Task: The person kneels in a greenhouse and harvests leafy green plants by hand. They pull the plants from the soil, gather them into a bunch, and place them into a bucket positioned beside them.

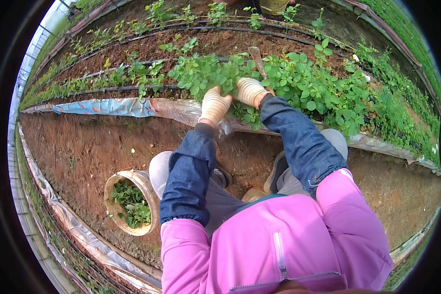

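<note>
My left hand (215, 106), in a pale striped glove, is closed at the near edge of a clump of green leafy plants (206, 73). Its fingertips are partly covered by leaves, and stems seem pinched in them. Close beside it, my right hand (250, 92), gloved alike, has its fingers curled among the same foliage. Along the outer side of the right hand runs a flat-bladed hand tool (257, 61), its blade pointing away over the leaves; the hand seems to grip it, though the grip itself is largely hidden. Some leaves near the hands are blurred.
A pale bucket (154, 196) with picked greens inside stands on the dirt path (83, 147) to my left. Plastic sheeting (108, 107) edges the raised bed. Black drip lines (157, 34) cross the soil. Another bucket (273, 6) is at the far side, near a person.
</note>
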{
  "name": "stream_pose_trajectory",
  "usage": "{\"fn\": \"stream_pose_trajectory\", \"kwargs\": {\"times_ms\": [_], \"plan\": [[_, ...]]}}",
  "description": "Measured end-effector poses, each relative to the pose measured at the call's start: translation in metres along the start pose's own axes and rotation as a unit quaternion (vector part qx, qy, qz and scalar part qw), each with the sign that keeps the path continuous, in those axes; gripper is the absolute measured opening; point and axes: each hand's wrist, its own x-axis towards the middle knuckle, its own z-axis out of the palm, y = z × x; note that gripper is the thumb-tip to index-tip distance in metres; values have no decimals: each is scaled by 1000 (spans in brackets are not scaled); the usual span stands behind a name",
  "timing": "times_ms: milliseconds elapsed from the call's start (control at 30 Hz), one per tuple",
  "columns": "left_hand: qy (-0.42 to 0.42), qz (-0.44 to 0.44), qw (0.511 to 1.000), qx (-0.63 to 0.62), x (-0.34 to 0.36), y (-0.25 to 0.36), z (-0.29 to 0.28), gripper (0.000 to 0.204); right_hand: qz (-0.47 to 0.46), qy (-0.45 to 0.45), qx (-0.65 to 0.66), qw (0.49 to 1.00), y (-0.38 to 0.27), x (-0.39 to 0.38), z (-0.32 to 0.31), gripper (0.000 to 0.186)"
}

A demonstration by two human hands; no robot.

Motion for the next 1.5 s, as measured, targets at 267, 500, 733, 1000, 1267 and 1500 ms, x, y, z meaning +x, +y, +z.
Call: {"fn": "stream_pose_trajectory", "kwargs": {"times_ms": [267,500,733,1000,1267,1500], "plan": [[-19,46,994,-98,10,10,-10,28,-114,2,-4,993,20,34,29,31],[-65,53,996,15,46,-14,-42,30,-75,20,-20,997,13,30,29,40],[-75,59,994,-49,70,-9,-57,32,-56,90,21,994,78,61,76,44],[-73,41,992,-92,66,-24,-61,35,-50,60,-69,995,2,30,40,41],[-76,68,990,-95,68,-26,-68,35,-116,128,315,933,89,58,127,53],[-75,71,992,-67,67,-33,-68,38,-48,64,-15,997,96,49,131,47]]}}
